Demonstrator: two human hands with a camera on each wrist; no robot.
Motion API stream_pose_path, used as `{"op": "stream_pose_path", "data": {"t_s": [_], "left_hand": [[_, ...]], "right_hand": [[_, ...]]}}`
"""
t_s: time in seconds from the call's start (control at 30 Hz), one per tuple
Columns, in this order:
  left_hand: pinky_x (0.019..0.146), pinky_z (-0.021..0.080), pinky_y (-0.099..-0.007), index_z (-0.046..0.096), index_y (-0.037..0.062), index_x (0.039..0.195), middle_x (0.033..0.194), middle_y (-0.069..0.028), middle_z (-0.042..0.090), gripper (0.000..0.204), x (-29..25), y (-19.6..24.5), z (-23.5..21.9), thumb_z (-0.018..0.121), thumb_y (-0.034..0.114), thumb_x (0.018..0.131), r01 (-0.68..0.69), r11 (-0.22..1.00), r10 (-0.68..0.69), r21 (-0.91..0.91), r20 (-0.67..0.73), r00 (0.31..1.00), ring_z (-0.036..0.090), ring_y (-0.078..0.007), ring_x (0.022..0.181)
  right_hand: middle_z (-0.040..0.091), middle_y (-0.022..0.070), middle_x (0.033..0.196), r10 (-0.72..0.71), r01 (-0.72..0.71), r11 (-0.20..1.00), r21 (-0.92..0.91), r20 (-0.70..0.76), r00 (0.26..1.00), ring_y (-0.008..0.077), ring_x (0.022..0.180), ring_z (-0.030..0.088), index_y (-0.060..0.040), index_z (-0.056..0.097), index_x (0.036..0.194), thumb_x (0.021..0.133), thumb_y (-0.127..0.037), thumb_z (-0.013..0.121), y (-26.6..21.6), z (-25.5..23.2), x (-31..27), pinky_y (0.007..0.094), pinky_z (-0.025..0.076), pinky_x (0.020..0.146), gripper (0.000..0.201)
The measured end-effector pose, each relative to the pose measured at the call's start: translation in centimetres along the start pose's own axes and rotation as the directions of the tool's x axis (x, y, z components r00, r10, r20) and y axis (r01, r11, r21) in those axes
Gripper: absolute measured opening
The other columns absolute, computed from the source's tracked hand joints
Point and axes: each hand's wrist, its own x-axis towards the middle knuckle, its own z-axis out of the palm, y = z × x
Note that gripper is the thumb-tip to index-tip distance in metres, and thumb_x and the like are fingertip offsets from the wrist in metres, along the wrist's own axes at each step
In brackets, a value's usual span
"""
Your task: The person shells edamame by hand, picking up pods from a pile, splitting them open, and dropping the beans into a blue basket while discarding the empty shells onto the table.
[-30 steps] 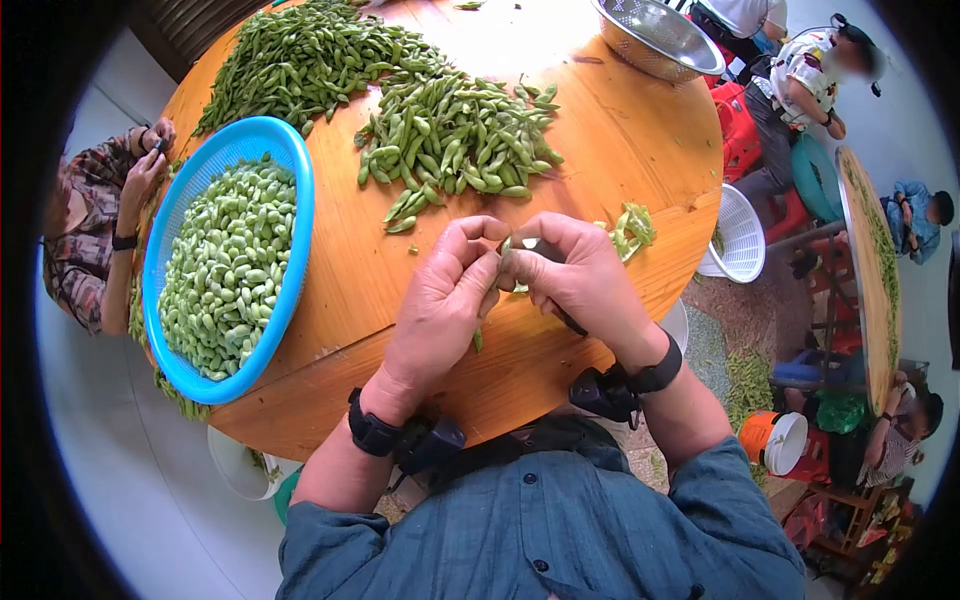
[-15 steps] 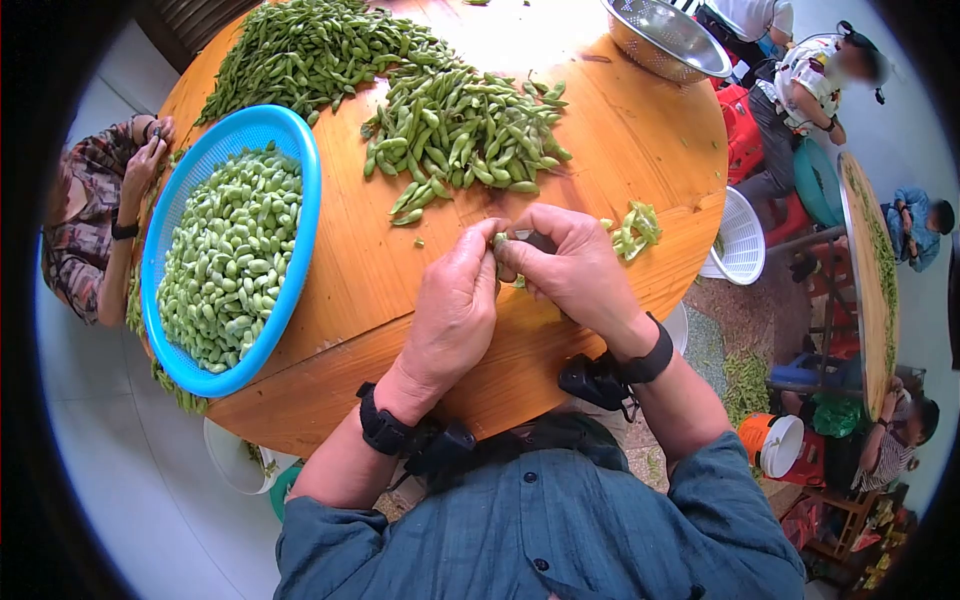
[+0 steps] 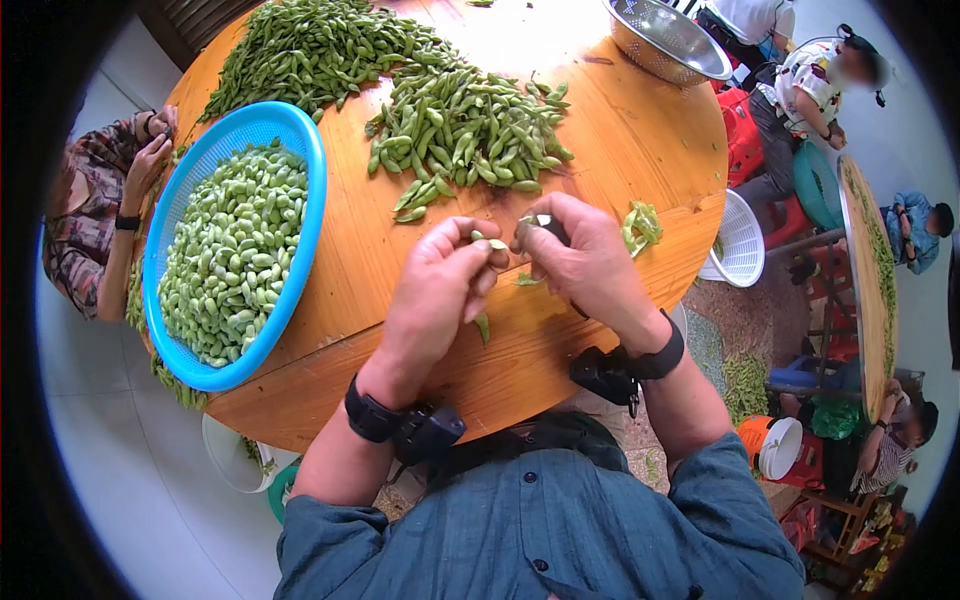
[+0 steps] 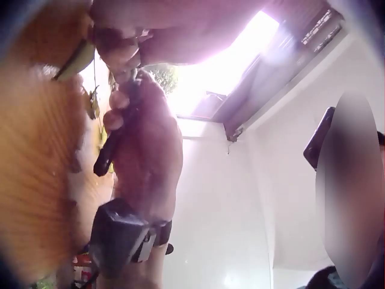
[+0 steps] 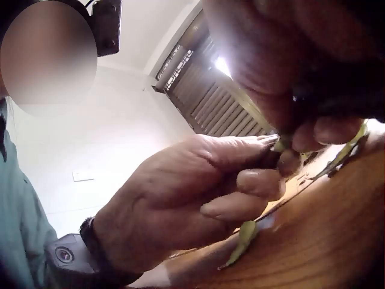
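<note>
In the head view the left hand [image 3: 432,290] pinches a small green pod piece [image 3: 492,242] between thumb and forefinger. Close to its right, the right hand [image 3: 588,262] has thumb and fingers curled round a dark, slim tool, seen from the side in the left wrist view [image 4: 109,150]. A green pod [image 3: 483,328] shows just under the left hand's fingers. Beyond the hands lies a heap of whole green pods [image 3: 465,130]. Left of them a blue basket [image 3: 312,215] holds many shelled beans [image 3: 232,265].
Pale empty husks [image 3: 641,228] lie right of the hands on the round wooden table [image 3: 640,130]. A metal colander [image 3: 668,45] sits at the far right edge, a white basket [image 3: 738,240] below it. Another person's hands [image 3: 152,150] are at the left edge; several people sit at right.
The two hands, which met at the fingertips, have drawn slightly apart. The left hand's pod piece now shows at its fingertips, and some husks beside the right hand are covered by it.
</note>
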Motion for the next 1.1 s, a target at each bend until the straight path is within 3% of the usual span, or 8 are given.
{"op": "stream_pose_path", "data": {"t_s": [0.2, 0.37, 0.63, 0.77, 0.87, 0.9, 1.0, 1.1], "left_hand": [[0.041, 0.034, -0.0177, 0.057, 0.0062, 0.101, 0.086, -0.0028, 0.060, 0.013, 0.3, 0.4, -0.7, 0.053, 0.019, 0.099, 0.096, 0.957, -0.077, -0.273, 0.077, 0.994, 0.050, -0.0048, 0.059], [0.040, 0.031, -0.0148, 0.057, 0.0059, 0.100, 0.084, -0.0019, 0.059, 0.016, 0.7, 1.9, -3.6, 0.056, 0.022, 0.100, -0.219, 0.910, 0.231, -0.353, -0.007, 0.973, 0.050, -0.0046, 0.059], [0.041, 0.032, -0.0157, 0.062, 0.0030, 0.103, 0.081, -0.0009, 0.060, 0.011, 0.7, 2.2, -2.5, 0.057, 0.011, 0.097, -0.281, 0.946, 0.245, -0.161, -0.210, 0.947, 0.048, -0.0041, 0.058], [0.050, 0.039, -0.0191, 0.064, 0.0014, 0.100, 0.077, 0.0010, 0.060, 0.014, 1.6, 1.6, -1.8, 0.064, 0.014, 0.094, -0.246, 0.965, 0.259, 0.094, -0.168, 0.951, 0.050, -0.0036, 0.064], [0.070, 0.050, -0.0308, 0.066, 0.0012, 0.102, 0.082, -0.0043, 0.065, 0.018, 2.6, 1.0, 0.4, 0.067, 0.013, 0.089, -0.385, 0.665, 0.470, 0.639, 0.042, 0.882, 0.062, -0.0164, 0.074], [0.070, 0.050, -0.0308, 0.066, 0.0012, 0.102, 0.082, -0.0043, 0.065, 0.018, 3.2, 0.7, 0.9, 0.067, 0.013, 0.089, -0.390, 0.662, 0.473, 0.640, 0.046, 0.880, 0.062, -0.0164, 0.074], [0.073, 0.051, -0.0356, 0.066, 0.0023, 0.105, 0.094, -0.0162, 0.066, 0.022, 5.2, -0.1, 2.3, 0.067, 0.011, 0.084, -0.453, 0.182, 0.601, 0.873, 0.266, 0.754, 0.064, -0.0277, 0.082], [0.072, 0.050, -0.0399, 0.066, 0.0018, 0.100, 0.090, -0.0154, 0.064, 0.019, 6.4, -0.3, 2.9, 0.067, 0.012, 0.083, -0.348, 0.007, 0.569, 0.938, 0.282, 0.772, 0.063, -0.0327, 0.083]], "right_hand": [[0.060, 0.0083, 0.064, -0.031, 0.031, 0.998, 0.059, 0.008, 0.999, 0.0114, 0.058, 0.059, 0.0021, 0.062, 0.089, 0.086, -0.007, 0.058, -0.3, -0.3, -0.4, 0.0285, 0.048, 0.054, 0.010], [0.062, 0.0095, 0.070, -0.315, 0.328, 0.847, -0.419, 0.102, 0.944, 0.0212, 0.060, 0.061, -0.0022, 0.063, 0.095, 0.082, -0.010, 0.069, 0.5, 0.0, -1.2, 0.0318, 0.049, 0.057, 0.016], [0.055, 0.0191, 0.091, -0.332, 0.533, 0.542, -0.649, 0.418, 0.846, 0.0366, 0.081, 0.063, -0.0036, 0.055, 0.091, 0.083, -0.010, 0.059, -0.7, 3.6, -2.1, 0.0460, 0.053, 0.063, 0.011], [0.056, 0.0177, 0.087, -0.344, 0.425, 0.524, -0.738, 0.273, 0.898, 0.0359, 0.077, 0.063, -0.0043, 0.054, 0.088, 0.083, -0.006, 0.054, 0.1, 0.8, -1.4, 0.0455, 0.053, 0.064, 0.005], [0.056, 0.0179, 0.085, -0.360, 0.332, 0.501, -0.799, 0.157, 0.920, 0.0364, 0.077, 0.063, -0.0033, 0.054, 0.087, 0.082, -0.004, 0.055, 1.4, -2.3, -1.1, 0.0461, 0.052, 0.064, 0.005], [0.056, 0.0185, 0.085, -0.347, 0.294, 0.494, -0.818, 0.124, 0.929, 0.0372, 0.078, 0.063, -0.0025, 0.054, 0.088, 0.082, -0.004, 0.056, 1.6, -3.0, -1.2, 0.0463, 0.052, 0.066, 0.006], [0.058, 0.0212, 0.088, -0.434, 0.299, 0.626, -0.720, -0.003, 0.901, 0.0388, 0.081, 0.063, -0.0002, 0.055, 0.091, 0.082, 0.000, 0.055, 2.0, -4.2, -1.8, 0.0463, 0.051, 0.068, 0.009], [0.060, 0.0231, 0.090, -0.484, 0.351, 0.723, -0.595, -0.074, 0.872, 0.0388, 0.084, 0.063, 0.0023, 0.055, 0.094, 0.084, 0.002, 0.052, 2.1, -4.5, -2.5, 0.0458, 0.051, 0.070, 0.011]]}}
